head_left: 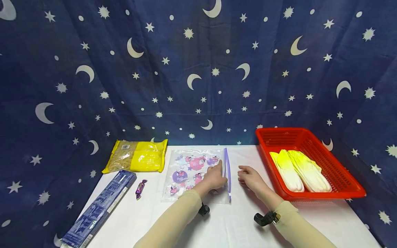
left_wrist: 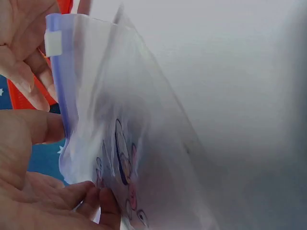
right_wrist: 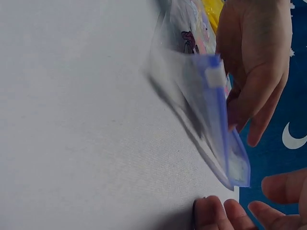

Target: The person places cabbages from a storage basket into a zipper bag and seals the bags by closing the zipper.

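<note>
A clear slider zip bag [head_left: 183,187] with cartoon prints and a purple zip strip [head_left: 227,168] lies flat on the table in the head view. My left hand [head_left: 214,178] is over its zip end, index finger extended. In the left wrist view the thumb touches the zip edge and curled fingers hold the printed film. A white slider [left_wrist: 53,43] sits near one end of the strip, and the zip edge is raised off the table. To the right of the strip, my right hand [head_left: 252,179] hovers apart from the bag, fingers loosely bent and holding nothing.
At right a red basket [head_left: 350,186] holds two napa cabbages [head_left: 305,170]. A yellow food packet [head_left: 149,156] lies at the back left. In front of it are a long blue box [head_left: 99,210] and a purple-wrapped candy [head_left: 140,189]. A starry curtain [head_left: 198,86] hangs behind.
</note>
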The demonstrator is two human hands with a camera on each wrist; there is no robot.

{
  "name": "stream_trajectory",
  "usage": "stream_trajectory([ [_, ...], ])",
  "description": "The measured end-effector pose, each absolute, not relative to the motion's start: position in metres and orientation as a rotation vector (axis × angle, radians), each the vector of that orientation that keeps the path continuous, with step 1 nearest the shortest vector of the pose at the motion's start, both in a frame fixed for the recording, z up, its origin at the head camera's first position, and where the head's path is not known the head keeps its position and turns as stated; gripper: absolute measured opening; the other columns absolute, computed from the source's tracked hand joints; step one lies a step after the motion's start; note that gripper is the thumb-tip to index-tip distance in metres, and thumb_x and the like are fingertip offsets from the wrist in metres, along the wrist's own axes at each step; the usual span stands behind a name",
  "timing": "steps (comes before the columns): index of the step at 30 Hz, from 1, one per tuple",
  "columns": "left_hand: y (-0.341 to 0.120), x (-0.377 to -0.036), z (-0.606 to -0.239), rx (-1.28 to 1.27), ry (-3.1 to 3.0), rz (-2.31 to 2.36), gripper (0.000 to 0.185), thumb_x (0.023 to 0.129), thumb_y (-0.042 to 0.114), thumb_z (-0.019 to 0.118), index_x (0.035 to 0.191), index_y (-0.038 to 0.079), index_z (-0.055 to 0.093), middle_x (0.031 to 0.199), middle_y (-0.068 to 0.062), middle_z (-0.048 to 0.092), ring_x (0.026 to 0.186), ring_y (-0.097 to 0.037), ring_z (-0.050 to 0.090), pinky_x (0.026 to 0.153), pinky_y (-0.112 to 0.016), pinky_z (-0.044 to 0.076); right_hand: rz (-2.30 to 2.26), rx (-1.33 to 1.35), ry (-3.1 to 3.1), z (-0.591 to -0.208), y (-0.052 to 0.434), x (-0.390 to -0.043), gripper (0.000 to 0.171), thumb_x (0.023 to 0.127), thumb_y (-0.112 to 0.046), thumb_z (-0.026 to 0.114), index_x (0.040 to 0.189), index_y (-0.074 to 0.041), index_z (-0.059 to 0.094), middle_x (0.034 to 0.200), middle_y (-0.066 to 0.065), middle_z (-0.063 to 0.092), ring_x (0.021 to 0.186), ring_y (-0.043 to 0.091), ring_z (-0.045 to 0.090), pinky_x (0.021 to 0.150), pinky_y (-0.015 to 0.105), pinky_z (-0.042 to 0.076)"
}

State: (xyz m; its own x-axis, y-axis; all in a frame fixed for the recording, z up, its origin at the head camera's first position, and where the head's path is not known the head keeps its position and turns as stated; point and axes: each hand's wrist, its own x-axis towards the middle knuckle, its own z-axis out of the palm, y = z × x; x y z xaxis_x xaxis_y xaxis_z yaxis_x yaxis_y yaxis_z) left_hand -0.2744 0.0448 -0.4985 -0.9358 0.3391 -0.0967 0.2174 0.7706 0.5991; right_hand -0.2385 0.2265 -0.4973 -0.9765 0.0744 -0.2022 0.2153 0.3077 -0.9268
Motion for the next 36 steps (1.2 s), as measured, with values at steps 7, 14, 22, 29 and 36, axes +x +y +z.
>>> stream_trajectory([
  [7,0.036,-0.276,-0.498,0.525,2.713,1.040,0.096,0.080,0.005,0.067,0.164,0.007,0.020,0.153,-0.019,0.048,0.135,-0.043,0.046,0.110,-0.050,0.043,-1.819,0.196,2.387,-0.502,0.220,-0.252,0.051,0.102,-0.008,0.053,0.149,0.008,0.041,0.127,0.029,0.057,0.097,0.030,0.067,0.087,0.042,0.060],
  [14,0.028,-0.279,-0.500,0.553,2.646,1.162,0.094,0.079,0.002,0.069,0.162,0.006,0.025,0.138,-0.021,0.061,0.120,-0.030,0.060,0.100,-0.039,0.052,-1.790,0.086,2.426,-0.510,0.214,-0.273,0.058,0.101,-0.012,0.059,0.152,0.005,0.039,0.124,0.027,0.060,0.097,0.032,0.069,0.083,0.042,0.060],
  [22,0.023,-0.281,-0.498,0.546,2.528,1.303,0.090,0.084,0.000,0.070,0.161,-0.002,0.022,0.107,-0.015,0.066,0.089,-0.017,0.058,0.077,-0.028,0.052,-1.785,0.014,2.455,-0.513,0.207,-0.287,0.064,0.097,-0.011,0.066,0.152,0.006,0.037,0.119,0.027,0.064,0.087,0.029,0.070,0.072,0.038,0.060],
  [29,0.022,-0.285,-0.503,0.566,2.479,1.378,0.089,0.086,-0.007,0.066,0.160,-0.006,0.017,0.085,-0.002,0.055,0.067,-0.009,0.047,0.055,-0.020,0.040,-1.678,-0.004,2.517,-0.511,0.204,-0.291,0.070,0.094,-0.012,0.071,0.154,0.002,0.037,0.115,0.022,0.067,0.080,0.023,0.067,0.065,0.037,0.058],
  [36,0.020,-0.285,-0.505,0.555,2.459,1.417,0.090,0.083,-0.013,0.062,0.162,0.003,0.023,0.079,-0.001,0.054,0.066,-0.010,0.048,0.054,-0.021,0.041,-1.723,-0.026,2.485,-0.512,0.203,-0.293,0.071,0.089,0.001,0.068,0.154,0.001,0.037,0.107,0.021,0.067,0.073,0.021,0.063,0.059,0.032,0.055],
])
